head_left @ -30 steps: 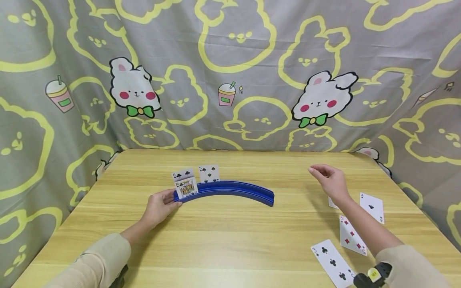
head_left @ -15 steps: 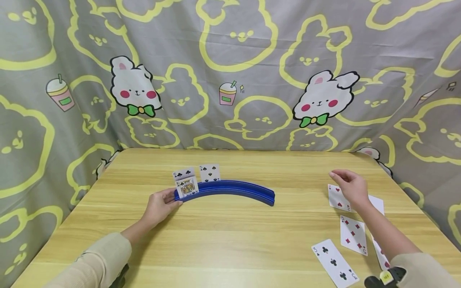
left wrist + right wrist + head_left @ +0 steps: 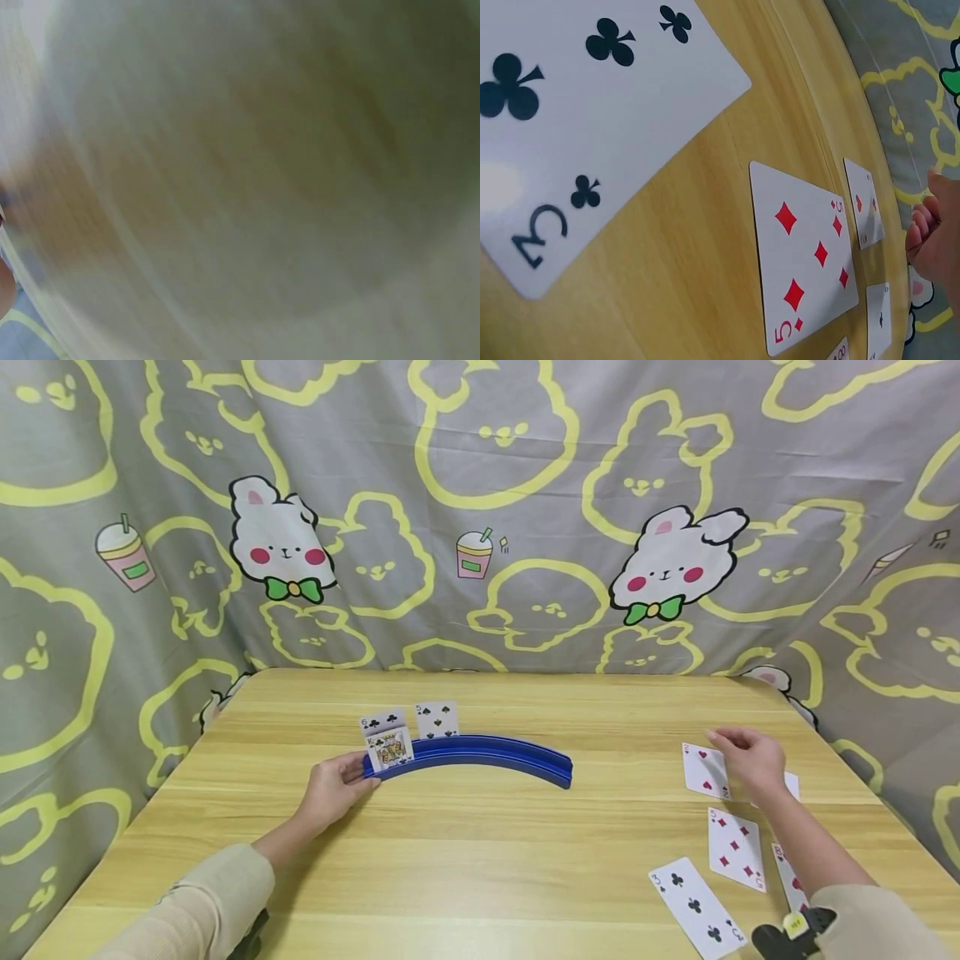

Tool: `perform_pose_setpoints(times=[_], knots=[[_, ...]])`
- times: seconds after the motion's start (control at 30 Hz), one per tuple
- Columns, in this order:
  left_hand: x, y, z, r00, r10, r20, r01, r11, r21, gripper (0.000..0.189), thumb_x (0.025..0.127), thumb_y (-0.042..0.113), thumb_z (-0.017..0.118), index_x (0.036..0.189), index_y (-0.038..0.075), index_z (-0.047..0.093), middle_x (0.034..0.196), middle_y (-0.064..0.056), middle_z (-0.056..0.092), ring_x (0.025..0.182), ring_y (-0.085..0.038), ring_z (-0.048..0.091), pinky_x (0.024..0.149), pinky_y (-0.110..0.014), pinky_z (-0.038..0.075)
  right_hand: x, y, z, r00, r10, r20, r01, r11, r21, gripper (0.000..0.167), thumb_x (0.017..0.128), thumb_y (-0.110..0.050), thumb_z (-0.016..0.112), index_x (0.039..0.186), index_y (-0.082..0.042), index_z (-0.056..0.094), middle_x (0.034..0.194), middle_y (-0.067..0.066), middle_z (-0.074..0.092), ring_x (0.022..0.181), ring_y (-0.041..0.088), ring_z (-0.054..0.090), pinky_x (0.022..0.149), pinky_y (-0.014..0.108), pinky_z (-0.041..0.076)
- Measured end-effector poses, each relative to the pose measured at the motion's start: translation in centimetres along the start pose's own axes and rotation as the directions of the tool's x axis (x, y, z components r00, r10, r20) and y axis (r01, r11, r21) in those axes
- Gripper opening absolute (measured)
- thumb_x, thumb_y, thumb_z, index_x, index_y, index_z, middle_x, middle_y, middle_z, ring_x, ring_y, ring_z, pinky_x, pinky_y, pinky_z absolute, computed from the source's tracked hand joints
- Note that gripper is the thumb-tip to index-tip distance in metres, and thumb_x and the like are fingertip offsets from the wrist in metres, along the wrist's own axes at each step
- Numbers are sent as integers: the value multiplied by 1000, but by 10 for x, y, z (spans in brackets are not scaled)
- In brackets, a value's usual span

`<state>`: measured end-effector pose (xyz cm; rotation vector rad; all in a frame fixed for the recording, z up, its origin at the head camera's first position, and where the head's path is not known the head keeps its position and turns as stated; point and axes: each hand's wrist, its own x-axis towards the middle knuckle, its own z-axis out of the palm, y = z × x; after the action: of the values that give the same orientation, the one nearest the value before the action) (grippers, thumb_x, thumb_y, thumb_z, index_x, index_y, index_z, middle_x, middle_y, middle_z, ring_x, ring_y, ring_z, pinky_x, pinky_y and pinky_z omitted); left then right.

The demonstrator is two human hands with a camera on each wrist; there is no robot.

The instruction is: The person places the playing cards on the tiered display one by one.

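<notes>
My left hand pinches the left end of a curved blue card holder between thumb and fingers. A king of clubs stands in that end, in front of a six of clubs. Just to their right stands a five of spades. My right hand, its fingers loosely bent and holding nothing, is above the table beside the two of hearts. It partly covers the ace of clubs. The left wrist view is mostly blurred, with a fingertip at its left edge.
Nearer me on the right lie a five of diamonds and a three of clubs. A red eight lies partly under my right forearm. A patterned grey curtain surrounds the wooden table at the back and sides.
My right hand has moved right and a little towards me, uncovering the two of hearts and coming over the ace of clubs. The left hand and card holder have stayed put.
</notes>
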<state>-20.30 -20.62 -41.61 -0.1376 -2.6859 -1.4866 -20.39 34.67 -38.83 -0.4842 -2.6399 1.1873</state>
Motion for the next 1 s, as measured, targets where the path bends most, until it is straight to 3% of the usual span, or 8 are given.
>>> perform_pose_setpoints(times=[0.23, 0.43, 0.57, 0.73, 1.0], knots=[[0, -1, 0, 1000, 9, 1, -9, 1000, 2, 41, 79, -5, 68, 116, -15, 54, 111, -34, 59, 103, -41, 62, 81, -27, 59, 6, 8, 0, 994, 113, 8, -113, 993, 39, 53, 91, -35, 55, 122, 8, 53, 75, -15, 52, 65, -5, 45, 50, 14, 49], [1, -3, 0, 1000, 11, 2, -11, 1000, 6, 41, 79, -6, 67, 116, -15, 54, 111, -34, 60, 103, -41, 62, 81, -26, 59, 9, 13, 2, 983, 179, 30, -179, 984, -4, 44, 92, -26, 57, 117, 10, 55, 96, 16, 59, 75, 11, 49, 47, 16, 46], [0, -3, 0, 999, 34, -7, -34, 999, -3, 40, 78, -7, 68, 115, -16, 55, 110, -35, 60, 102, -42, 63, 80, -26, 59, 10, 15, 3, 973, 227, 34, -227, 974, -8, 44, 90, -23, 59, 116, 11, 54, 106, 26, 57, 85, 23, 50, 46, 14, 44], [0, -2, 0, 999, 45, -17, -45, 999, -8, 40, 77, -6, 68, 114, -16, 55, 109, -35, 60, 101, -42, 63, 80, -27, 59, 11, 13, 4, 966, 254, 48, -254, 967, -12, 44, 90, -22, 60, 117, 12, 53, 111, 29, 54, 93, 30, 49, 46, 13, 40], [1, -2, 1, 999, 42, -6, -42, 999, -6, 40, 77, -8, 67, 115, -16, 54, 109, -34, 60, 101, -42, 63, 80, -26, 59, 12, 13, 5, 971, 238, 38, -236, 970, -56, 36, 86, -14, 63, 110, 12, 54, 99, 26, 56, 87, 29, 50, 46, 14, 38]])
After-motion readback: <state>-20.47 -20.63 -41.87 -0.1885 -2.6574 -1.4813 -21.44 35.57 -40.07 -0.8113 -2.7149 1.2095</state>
